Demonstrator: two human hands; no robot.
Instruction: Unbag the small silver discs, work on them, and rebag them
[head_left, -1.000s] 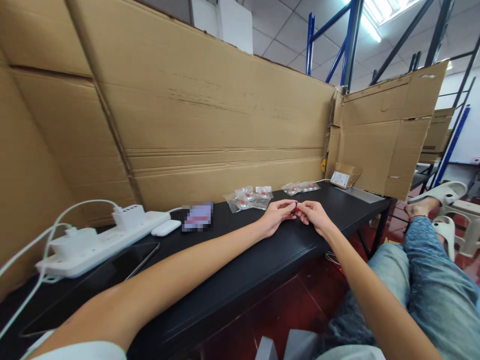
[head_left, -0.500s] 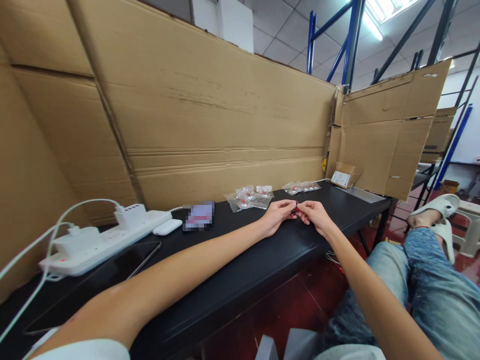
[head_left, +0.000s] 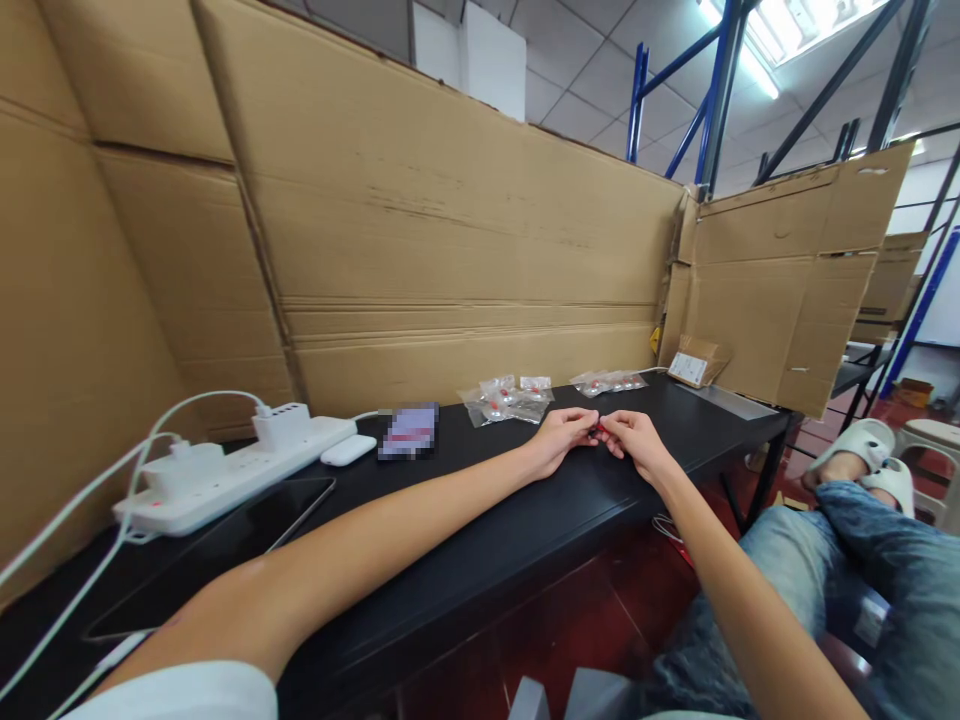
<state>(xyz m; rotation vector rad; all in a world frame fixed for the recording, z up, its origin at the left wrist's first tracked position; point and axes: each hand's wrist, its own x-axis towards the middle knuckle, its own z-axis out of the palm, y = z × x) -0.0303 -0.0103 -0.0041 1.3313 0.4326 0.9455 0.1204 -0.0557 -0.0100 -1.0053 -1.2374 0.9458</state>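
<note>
Over the black table (head_left: 465, 530), my left hand (head_left: 564, 438) and my right hand (head_left: 632, 440) meet with their fingertips close together. Both pinch a small red and black item (head_left: 600, 429), mostly covered by the fingers and too small to name. Just behind my left hand lie clear plastic bags (head_left: 507, 402) with small red and white pieces in them. A second group of such bags (head_left: 607, 383) sits farther right, beyond my right hand.
On the left stand a white power strip (head_left: 225, 485) with chargers, a dark tablet (head_left: 217, 550), a white case (head_left: 349, 450) and a phone (head_left: 409, 430). Cardboard walls (head_left: 465, 250) enclose the back. A small cardboard package (head_left: 697, 362) rests at the far right. A person's legs in jeans (head_left: 795, 570) extend beside the table.
The camera view has shifted slightly, so everything appears a little lower and to the right. My hands stay together at the small item, with slight finger movement.
</note>
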